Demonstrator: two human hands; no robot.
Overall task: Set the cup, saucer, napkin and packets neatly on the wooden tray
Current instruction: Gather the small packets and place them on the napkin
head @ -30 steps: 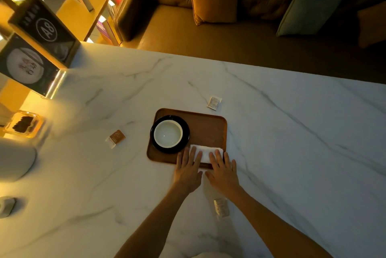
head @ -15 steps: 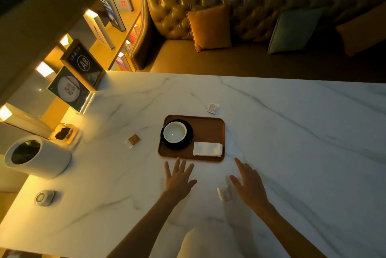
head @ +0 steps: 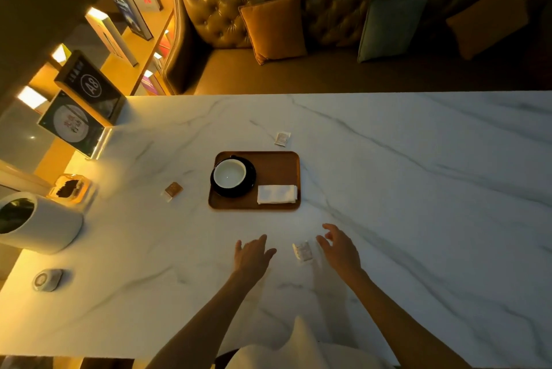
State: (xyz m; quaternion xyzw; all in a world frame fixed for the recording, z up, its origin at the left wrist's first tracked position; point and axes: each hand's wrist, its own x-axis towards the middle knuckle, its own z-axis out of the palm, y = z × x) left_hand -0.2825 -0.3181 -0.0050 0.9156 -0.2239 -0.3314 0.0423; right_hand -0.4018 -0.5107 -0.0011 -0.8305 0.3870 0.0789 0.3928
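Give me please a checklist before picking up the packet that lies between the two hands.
1. The cup on the saucer, both on the wooden tray: ok.
2. The napkin inside the tray rim: ok.
3. Packets on tray: not ok; the near packet, brown packet and far packet lie on the table.
4. The left hand and right hand hold nothing: ok.
5. Bare tray space behind the napkin: ok.
6. The near packet lies flat: cannot tell.

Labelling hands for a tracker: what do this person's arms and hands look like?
Both forearms are bare to the frame's edge: no sleeves or gloves. Neither the left hand nor the right hand shows a ring, watch or bracelet in this dim light. A pale garment shows at the bottom edge.
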